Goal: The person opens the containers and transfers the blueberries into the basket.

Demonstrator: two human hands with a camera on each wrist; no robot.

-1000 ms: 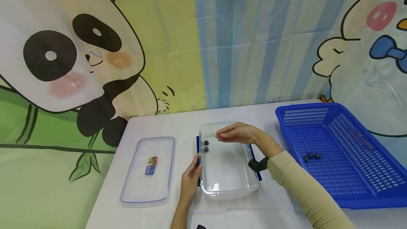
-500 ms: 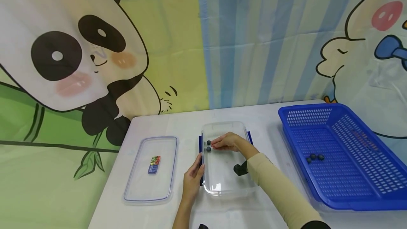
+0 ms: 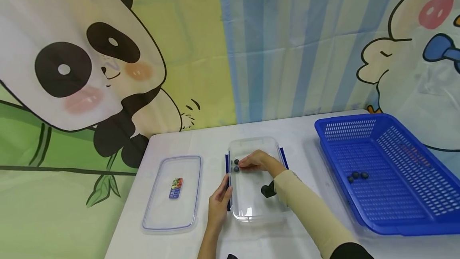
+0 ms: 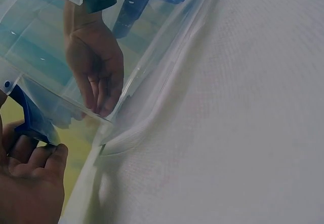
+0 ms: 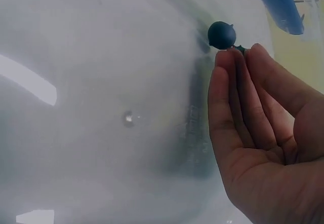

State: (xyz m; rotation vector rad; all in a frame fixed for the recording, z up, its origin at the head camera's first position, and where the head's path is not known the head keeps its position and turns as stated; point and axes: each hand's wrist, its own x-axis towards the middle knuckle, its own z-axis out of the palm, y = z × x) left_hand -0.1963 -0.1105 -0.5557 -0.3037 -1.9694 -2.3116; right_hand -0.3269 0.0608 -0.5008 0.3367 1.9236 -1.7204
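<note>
My left hand (image 3: pixel 218 202) grips the left side of a clear plastic food container (image 3: pixel 258 207), by a dark blue latch (image 4: pixel 31 115). Inside the container lie two blueberries (image 3: pixel 236 162), close to its left wall. My right hand (image 3: pixel 256 161) reaches in from the right, fingertips beside those berries. In the right wrist view, one blueberry (image 5: pixel 221 35) sits just past the fingertips. A dark bit of another berry (image 5: pixel 239 47) shows pinched between fingers and thumb, mostly hidden.
A blue mesh basket (image 3: pixel 386 227) with several dark berries (image 3: pixel 355 175) stands on the right. The clear lid (image 3: pixel 169 219) with a coloured label (image 3: pixel 175 188) lies flat at left. A printed curtain (image 3: pixel 269 51) hangs behind the white table (image 3: pixel 129 235).
My right hand has moved left and down into the container, its fingertips arriving beside the two blueberries. The left hand stays on the container's side.
</note>
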